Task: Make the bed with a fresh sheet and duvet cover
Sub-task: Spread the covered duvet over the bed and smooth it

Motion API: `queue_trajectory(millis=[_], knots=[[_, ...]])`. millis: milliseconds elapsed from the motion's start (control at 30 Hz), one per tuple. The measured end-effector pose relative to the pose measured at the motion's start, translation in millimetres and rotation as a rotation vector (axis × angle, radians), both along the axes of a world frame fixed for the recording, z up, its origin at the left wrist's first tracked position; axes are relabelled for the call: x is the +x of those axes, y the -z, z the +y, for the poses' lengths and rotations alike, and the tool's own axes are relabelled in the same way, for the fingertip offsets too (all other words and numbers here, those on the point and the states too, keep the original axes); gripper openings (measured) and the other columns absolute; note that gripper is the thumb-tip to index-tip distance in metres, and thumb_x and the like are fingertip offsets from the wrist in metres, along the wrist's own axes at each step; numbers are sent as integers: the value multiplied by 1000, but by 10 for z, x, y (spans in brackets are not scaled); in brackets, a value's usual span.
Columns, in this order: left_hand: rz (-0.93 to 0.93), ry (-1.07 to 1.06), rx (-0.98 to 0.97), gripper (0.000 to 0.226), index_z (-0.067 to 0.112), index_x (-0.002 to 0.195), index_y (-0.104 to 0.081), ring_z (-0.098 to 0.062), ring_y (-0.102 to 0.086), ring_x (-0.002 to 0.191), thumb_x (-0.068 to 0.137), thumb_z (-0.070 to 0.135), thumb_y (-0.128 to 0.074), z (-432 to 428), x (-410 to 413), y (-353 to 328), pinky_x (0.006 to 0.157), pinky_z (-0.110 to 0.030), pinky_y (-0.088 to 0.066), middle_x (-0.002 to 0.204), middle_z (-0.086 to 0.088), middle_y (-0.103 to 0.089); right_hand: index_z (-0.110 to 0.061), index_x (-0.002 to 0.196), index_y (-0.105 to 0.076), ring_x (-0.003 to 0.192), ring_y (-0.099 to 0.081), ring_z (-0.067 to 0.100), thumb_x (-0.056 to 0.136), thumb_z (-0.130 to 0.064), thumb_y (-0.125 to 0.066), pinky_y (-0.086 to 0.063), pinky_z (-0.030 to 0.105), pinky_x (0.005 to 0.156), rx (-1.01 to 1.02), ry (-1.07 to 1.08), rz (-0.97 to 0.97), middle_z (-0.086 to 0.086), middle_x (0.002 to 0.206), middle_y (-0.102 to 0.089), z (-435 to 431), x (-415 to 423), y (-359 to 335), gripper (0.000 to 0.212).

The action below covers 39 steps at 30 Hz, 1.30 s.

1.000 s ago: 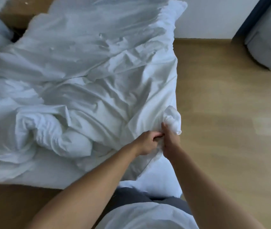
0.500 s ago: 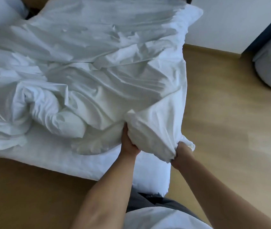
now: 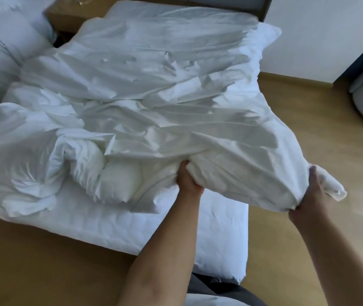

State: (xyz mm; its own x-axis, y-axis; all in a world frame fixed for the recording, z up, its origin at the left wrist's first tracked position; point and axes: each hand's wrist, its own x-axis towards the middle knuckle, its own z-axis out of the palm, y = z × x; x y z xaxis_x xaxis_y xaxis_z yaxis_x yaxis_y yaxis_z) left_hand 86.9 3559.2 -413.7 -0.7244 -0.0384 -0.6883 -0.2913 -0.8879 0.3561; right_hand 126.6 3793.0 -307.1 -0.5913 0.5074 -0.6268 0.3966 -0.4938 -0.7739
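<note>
Gripping, left hand [image 3: 188, 180]: clenched round a thick fold on the near edge of the duvet cover [image 3: 154, 120], roughly 6 o'clock in the view.
Right hand [image 3: 308, 195]: closed on the cover's corner, which is held out at 4 o'clock past the side of the bed [image 3: 220, 250] and over the floor [image 3: 308, 133]. A bit of the corner pokes out beyond the fist.
What's changed: a second ago both hands were bunched together on that one corner. Now they've been drawn well apart, so the near edge is stretched between them and lifted.
Duvet lump [image 3: 114, 180]: still wadded up at 8 o'clock from the left hand, so the filling probably hasn't been spread out yet.
Sheet [image 3: 101, 224]: looks already fitted, with a bare strip showing at 7 o'clock.
Pillow [image 3: 3, 51]: parked at 10 o'clock.
Upshot: the corner seems sorted, so a shake or pull is likely called for next. The lump could just get dragged along though.
</note>
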Motion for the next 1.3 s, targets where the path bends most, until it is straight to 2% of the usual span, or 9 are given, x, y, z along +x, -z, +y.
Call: queue_trajectory(millis=[200, 467, 667, 767, 833, 900, 967, 1100, 1300], knots=[[-18, 585, -289, 51, 4, 151, -38, -30, -52, 129, 111, 30, -21, 216, 253, -121, 86, -33, -50, 154, -19, -43, -26, 114, -67, 88, -73, 9, 42, -61, -96, -57, 32, 80, 407, -633, -110, -10, 96, -76, -857, -144, 153, 85], [82, 1636, -405, 41, 22, 134, -57, -21, -49, 128, 97, 38, -65, -2164, 895, 240, 105, -36, -36, 122, 14, -63, -14, 85, -60, 74, -62, 32, 66, -14, -67, -44, 29, 62, 835, -734, -365, 4, 69, -59, -1729, -260, 749, 20], [-535, 561, -591, 104, 37, 135, -57, -17, -59, 87, 52, 100, -54, -4125, 427, 13, 87, -51, -54, 119, 5, -68, -10, 133, -46, 96, -62, 45, 79, -5, -58, -47, 41, 81, 1025, -816, -376, 20, 91, -64, -2377, -111, 1002, 55], [-462, 181, -318, 116, 44, 139, -56, -21, -51, 133, 44, 109, -34, -4481, -55, 15, 98, -52, -44, 134, 14, -57, -11, 141, -38, 96, -62, 47, 81, -1, -55, -46, 43, 82, 1082, -876, -393, 25, 99, -67, -2569, -10, 1082, 63], [-469, 25, -372, 106, 21, 158, -28, -25, -26, 151, 79, 92, -29, -4678, -223, 97, 113, -39, -34, 162, -1, -29, -10, 140, -39, 95, -62, 46, 81, -1, -56, -47, 43, 81, 1091, -877, -438, 25, 99, -67, -2553, 0, 1137, 62], [-464, -176, -389, 56, -4, 157, -17, -29, -21, 152, 112, 29, -29, -4876, -290, 348, 86, -1, -43, 163, -16, -25, -8, 140, -42, 96, -61, 46, 82, -4, -57, -46, 42, 79, 1073, -869, -513, 27, 102, -66, -2475, 11, 1200, 61], [-422, -216, -338, 39, -7, 142, -46, -32, -44, 138, 109, 4, -27, -4914, -320, 470, 63, -5, -48, 137, -15, -61, -5, 134, -48, 96, -61, 45, 83, -8, -60, -44, 39, 77, 1024, -836, -585, 27, 104, -66, -2428, 69, 1273, 53], [-346, -149, -312, 35, 3, 118, -68, -35, -65, 112, 92, 15, -49, -4662, -253, 525, 100, -50, -51, 114, -12, -72, 7, 115, -62, 99, -61, 47, 84, -15, -65, -50, 45, 85, 887, -718, -750, 31, 104, -66, -2455, 293, 1447, 38], [-612, 39, -844, 19, 15, 71, -61, -22, -64, 81, 82, 1, -63, -4378, 362, 620, 65, -28, -47, 69, 6, -67, 1, 136, -50, 98, -66, 39, 92, -17, -57, -40, 34, 73, 942, -985, -694, 22, 103, -70, -2565, 488, 1656, 48]])
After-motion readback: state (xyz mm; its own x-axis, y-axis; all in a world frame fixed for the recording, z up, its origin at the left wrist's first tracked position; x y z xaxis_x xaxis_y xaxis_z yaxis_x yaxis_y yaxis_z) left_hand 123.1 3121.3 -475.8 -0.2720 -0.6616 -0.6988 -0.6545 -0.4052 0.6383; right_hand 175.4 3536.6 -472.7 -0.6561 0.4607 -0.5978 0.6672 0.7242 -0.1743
